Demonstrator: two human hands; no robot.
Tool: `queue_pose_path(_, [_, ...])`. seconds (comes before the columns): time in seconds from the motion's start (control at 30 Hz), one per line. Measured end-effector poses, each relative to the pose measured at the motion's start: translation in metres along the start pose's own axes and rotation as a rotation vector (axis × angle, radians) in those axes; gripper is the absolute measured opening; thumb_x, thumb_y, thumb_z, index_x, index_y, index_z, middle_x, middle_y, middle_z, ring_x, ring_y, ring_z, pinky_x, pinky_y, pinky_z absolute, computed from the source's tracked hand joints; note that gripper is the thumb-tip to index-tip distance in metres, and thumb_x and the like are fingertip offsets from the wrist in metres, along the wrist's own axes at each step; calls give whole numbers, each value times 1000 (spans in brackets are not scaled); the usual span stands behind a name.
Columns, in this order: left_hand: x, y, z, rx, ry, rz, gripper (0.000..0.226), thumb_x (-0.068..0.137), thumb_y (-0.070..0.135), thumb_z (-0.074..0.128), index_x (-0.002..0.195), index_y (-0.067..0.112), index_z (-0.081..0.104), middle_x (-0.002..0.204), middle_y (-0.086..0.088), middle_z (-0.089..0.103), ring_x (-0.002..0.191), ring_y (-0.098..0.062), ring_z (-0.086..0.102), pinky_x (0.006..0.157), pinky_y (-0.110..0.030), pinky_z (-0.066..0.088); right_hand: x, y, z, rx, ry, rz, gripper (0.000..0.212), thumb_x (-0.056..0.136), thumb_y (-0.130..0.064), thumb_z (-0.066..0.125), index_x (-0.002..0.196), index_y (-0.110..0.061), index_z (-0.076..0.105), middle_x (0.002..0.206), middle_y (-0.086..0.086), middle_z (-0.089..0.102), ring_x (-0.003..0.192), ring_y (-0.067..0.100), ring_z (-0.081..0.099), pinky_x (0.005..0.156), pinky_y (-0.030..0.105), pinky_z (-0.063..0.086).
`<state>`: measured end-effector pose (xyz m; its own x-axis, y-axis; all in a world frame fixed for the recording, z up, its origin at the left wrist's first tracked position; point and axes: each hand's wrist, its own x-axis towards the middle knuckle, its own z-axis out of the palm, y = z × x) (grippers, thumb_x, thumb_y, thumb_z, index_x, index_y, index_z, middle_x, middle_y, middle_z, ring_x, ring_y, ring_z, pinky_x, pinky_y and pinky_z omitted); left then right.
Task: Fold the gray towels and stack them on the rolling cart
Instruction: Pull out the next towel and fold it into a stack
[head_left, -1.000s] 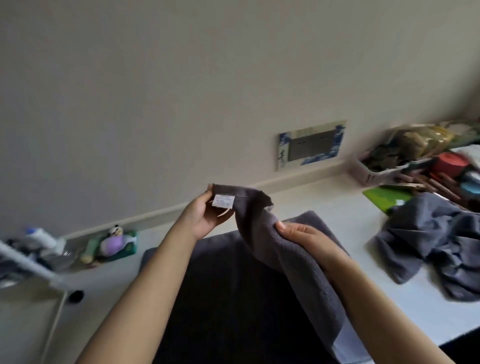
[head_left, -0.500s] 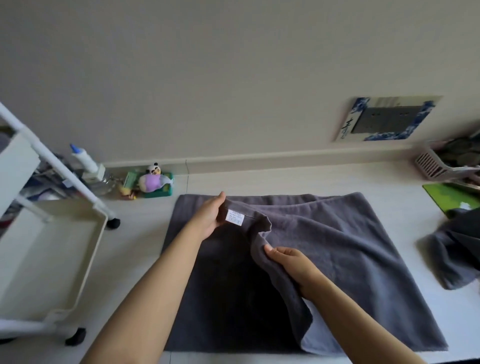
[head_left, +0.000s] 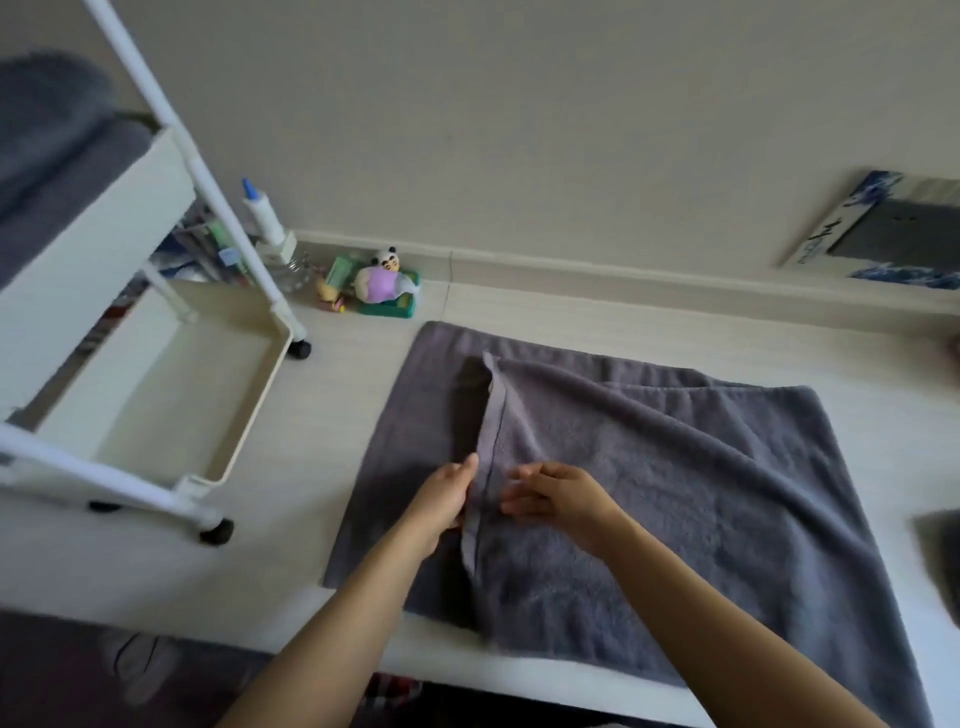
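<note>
A gray towel (head_left: 675, 493) lies spread on the pale surface, its right part folded over to the left so the hem runs down the middle. My left hand (head_left: 447, 499) pinches that hem from the left. Just right of the hem, my right hand (head_left: 563, 493) grips the folded layer, fingers pointing at the left hand. The white rolling cart (head_left: 249, 415) stands to the left with a bare lower tray. Folded gray towels (head_left: 47, 156) sit in its upper tray. A further gray towel (head_left: 940, 545) shows at the right edge.
A panda toy on a green tray (head_left: 384, 283) and a white bottle with a blue tip (head_left: 262, 210) stand by the wall behind the cart. A blue-edged picture (head_left: 883, 231) leans on the wall at the right. The cart's black wheels (head_left: 215, 532) rest near the towel's left side.
The view swung left and down, bringing the cart in. Both hands carried the towel's corner down and toward me, laying the folded layer flat; the hands now sit close together at the hem.
</note>
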<state>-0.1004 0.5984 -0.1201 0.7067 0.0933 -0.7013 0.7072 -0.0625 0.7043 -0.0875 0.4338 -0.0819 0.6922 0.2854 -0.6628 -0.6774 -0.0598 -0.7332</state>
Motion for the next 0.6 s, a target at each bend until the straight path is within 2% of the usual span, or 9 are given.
queue_pose_path(0.07, [-9,-15,1,63,47,43,35,90,49,51,101,17,61,109,-6,65,99,-21,60,94,-39,48,8,-3,1,-74,32,-47,14,97,-11,48,100,-7,61,85,10,66,72,20,67,69,27,55])
queue_pose_path(0.13, [-15,-22,4,143,61,86,33,88,39,60,108,13,59,108,-4,63,96,-15,57,87,-29,45,19,-8,1,-206,62,-143,14,97,-11,47,102,-12,60,81,6,60,66,16,61,63,22,52])
queue_pose_path(0.27, [-25,-29,7,163,96,87,49,86,27,66,128,6,51,117,-5,59,108,-18,55,85,-22,40,54,-26,7,-715,32,-352,21,99,-21,43,112,-27,58,72,0,52,61,16,49,59,26,44])
queue_pose_path(0.33, [-25,-32,6,122,123,98,39,85,25,67,116,3,59,102,-3,63,100,-15,57,75,-18,40,72,-39,11,-997,-41,-421,28,99,-27,42,124,-30,55,86,0,50,61,12,49,59,18,41])
queue_pose_path(0.4, [-27,-34,8,116,157,97,17,85,25,67,87,9,62,77,3,58,80,-10,54,60,-13,36,94,-46,13,-1267,-163,-439,34,99,-32,42,132,-33,50,108,4,43,78,11,50,74,18,42])
queue_pose_path(0.47, [-29,-33,10,103,197,106,18,86,24,66,73,15,57,67,7,54,69,-6,50,51,-8,33,110,-46,11,-1509,-250,-419,36,98,-37,41,133,-38,48,122,8,36,103,21,48,96,29,40])
queue_pose_path(0.53, [-32,-35,13,106,243,117,18,88,26,63,77,13,57,68,5,55,71,-10,51,51,-13,34,117,-46,9,-1652,-296,-415,34,97,-38,42,130,-41,48,129,10,32,111,28,47,101,37,40])
queue_pose_path(0.6, [-35,-33,17,128,269,130,17,91,29,59,86,12,58,76,2,57,77,-13,53,55,-20,35,114,-50,9,-1704,-273,-451,31,95,-37,46,126,-37,51,131,9,31,110,28,48,96,40,44])
